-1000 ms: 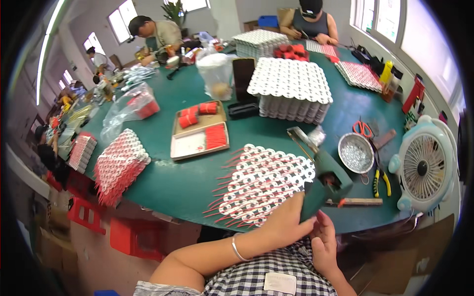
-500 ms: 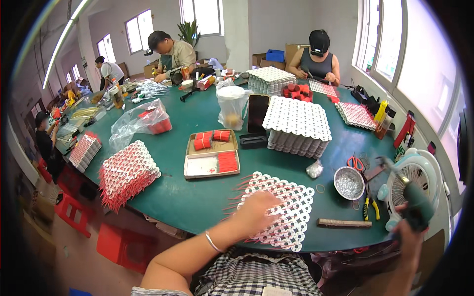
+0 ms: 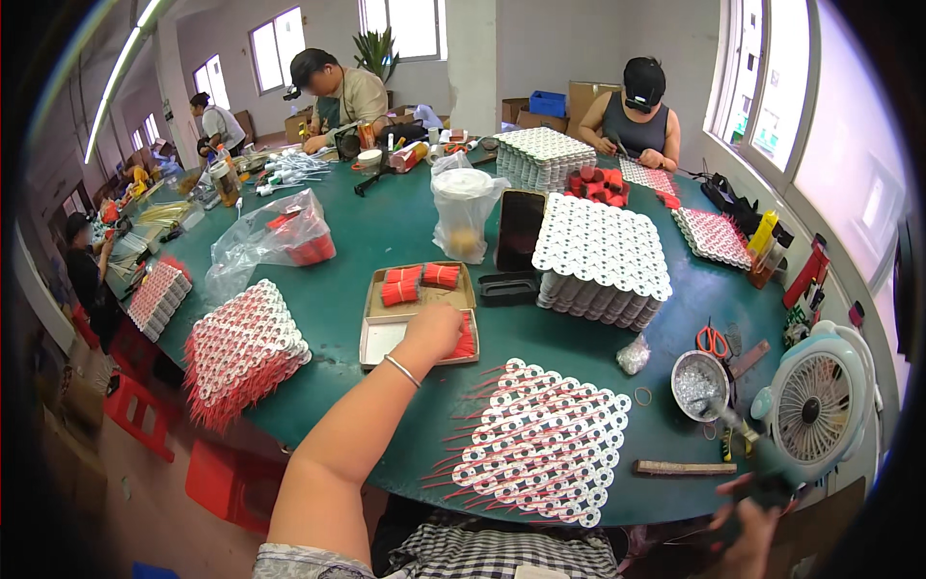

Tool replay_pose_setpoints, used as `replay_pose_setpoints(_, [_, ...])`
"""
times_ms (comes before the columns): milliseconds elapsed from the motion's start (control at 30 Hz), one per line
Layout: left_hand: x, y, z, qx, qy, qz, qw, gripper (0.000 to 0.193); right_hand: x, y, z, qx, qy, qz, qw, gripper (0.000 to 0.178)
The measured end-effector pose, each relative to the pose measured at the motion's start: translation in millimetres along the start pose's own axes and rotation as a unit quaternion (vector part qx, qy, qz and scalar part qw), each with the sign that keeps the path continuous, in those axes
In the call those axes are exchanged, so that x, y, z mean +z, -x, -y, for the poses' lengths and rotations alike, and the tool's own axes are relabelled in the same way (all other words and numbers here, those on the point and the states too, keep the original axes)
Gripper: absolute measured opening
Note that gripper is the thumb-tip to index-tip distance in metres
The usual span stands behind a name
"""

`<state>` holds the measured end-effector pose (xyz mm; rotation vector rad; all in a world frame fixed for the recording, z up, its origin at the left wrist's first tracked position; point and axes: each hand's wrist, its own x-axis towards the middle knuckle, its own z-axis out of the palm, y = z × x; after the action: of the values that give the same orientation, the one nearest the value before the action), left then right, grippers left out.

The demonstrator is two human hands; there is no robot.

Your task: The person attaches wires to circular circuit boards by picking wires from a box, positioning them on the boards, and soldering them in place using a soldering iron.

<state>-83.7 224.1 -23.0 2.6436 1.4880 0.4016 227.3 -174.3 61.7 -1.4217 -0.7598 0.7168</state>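
My left hand (image 3: 434,330) reaches into an open cardboard box (image 3: 378,340), its fingers bent together on short red wires (image 3: 467,338); the fingertips are partly hidden. Two banded bundles of red wires (image 3: 401,287) lie in the box's far half. In my right hand (image 3: 748,531), slightly blurred, is a dark green pistol-grip power tool (image 3: 769,475). Its metal tip points at a metal bowl (image 3: 679,405) of small shiny pieces. Before me lies a panel of white ring-shaped pieces (image 3: 545,439), with red wires across it and sticking out on the left.
Stacked white panels (image 3: 603,246) stand beyond, near a bagged cup (image 3: 463,217). A wired panel stack (image 3: 253,338) sits at left. At right are a fan (image 3: 820,400), orange-handled scissors (image 3: 712,340) and a wooden strip (image 3: 685,469). Co-workers sit across the table.
My left hand has moved from the panel to the red wires in the box. My right hand has brought the power tool lower and left, its tip now by the bowl.
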Motion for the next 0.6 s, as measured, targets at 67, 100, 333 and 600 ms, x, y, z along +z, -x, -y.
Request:
replay_pose_setpoints(67, [0,-3,-1,0.005,0.003,0.015,1.000,0.009,20,6,-31,0.056,-0.059,0.024,0.996,0.029])
replay_pose_setpoints(100, [-1,-2,-2,0.008,0.001,0.008,1.000,0.009,31,8,-41,0.064,-0.084,0.027,0.994,0.028])
replay_pose_setpoints(333, [-3,7,-8,0.044,-0.058,-0.040,0.997,0.012,58,1,-55,0.057,-0.084,0.019,0.995,0.025])
replay_pose_setpoints(600, [7,3,5,0.079,0.003,-0.018,0.997,0.011,59,5,-63,-0.002,-0.067,-0.020,0.998,0.030])
